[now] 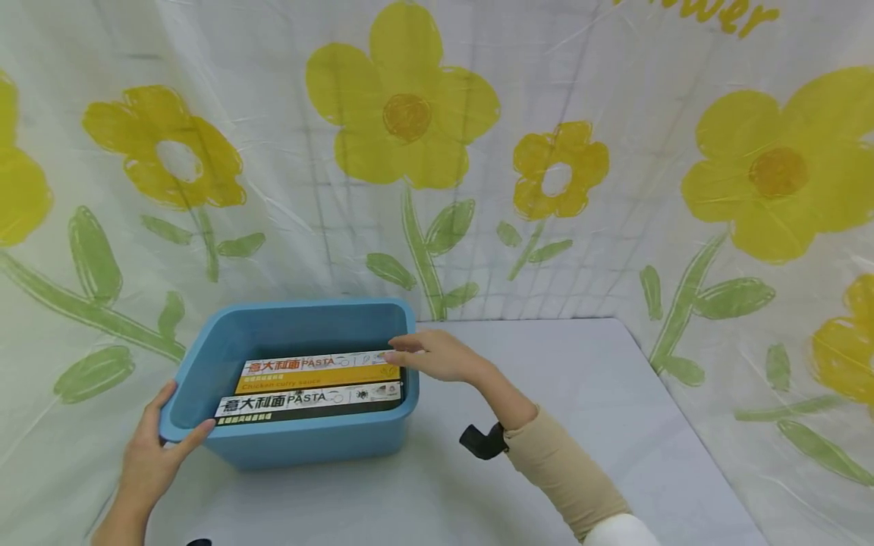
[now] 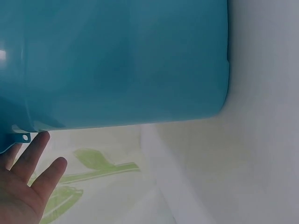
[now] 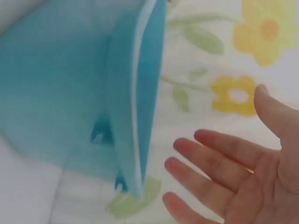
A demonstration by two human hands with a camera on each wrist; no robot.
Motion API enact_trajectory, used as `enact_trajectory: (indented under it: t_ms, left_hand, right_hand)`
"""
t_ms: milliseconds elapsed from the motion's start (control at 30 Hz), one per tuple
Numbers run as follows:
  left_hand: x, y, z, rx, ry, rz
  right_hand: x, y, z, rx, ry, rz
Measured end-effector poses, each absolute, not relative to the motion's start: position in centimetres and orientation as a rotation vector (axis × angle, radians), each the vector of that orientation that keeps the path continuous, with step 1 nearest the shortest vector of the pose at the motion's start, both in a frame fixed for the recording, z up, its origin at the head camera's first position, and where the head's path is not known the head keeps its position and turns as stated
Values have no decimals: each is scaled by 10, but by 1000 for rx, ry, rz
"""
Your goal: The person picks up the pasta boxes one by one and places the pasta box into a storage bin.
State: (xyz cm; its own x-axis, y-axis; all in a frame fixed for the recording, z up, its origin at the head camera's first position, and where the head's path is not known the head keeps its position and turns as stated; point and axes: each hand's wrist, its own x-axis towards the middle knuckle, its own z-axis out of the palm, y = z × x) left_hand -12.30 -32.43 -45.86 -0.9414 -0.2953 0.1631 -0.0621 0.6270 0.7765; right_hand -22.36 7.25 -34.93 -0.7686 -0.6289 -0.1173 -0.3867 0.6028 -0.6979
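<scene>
A blue plastic bin stands at the left of the table in the head view. Inside, two long pasta boxes lie side by side: an orange-and-white pasta box behind and a black-and-white pasta box in front. My left hand grips the bin's front left corner, thumb at the front rim and fingers along the left side. In the left wrist view its fingertips meet the underside of the rim. Over the bin's right rim, my right hand reaches with extended, spread fingers and holds nothing.
A white tabletop extends to the right of the bin. Behind and around it hangs a pale sheet printed with yellow flowers. A black wrist mount sticks out from the right forearm.
</scene>
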Motion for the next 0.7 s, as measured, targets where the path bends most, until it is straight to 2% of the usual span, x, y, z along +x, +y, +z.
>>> enact_trajectory:
  t_ms: [167,400,567,700]
  left_hand:
    - [-124,-324,-459,280,-2571,-1220]
    - [-126,-321,-459,277,-2546,-1283]
    - [-125,-316,-456,314,-2425,-1375]
    - [-124,-308,-451,305,-2313,-1183]
  right_hand:
    - [-204,115,-369,-742,2583,-1126]
    - [-180,170,-410,-483,2723,-1175]
    - [-169,200,-416,-316,2869,-1147]
    - [-165,215,-415,-258,2961,-1063]
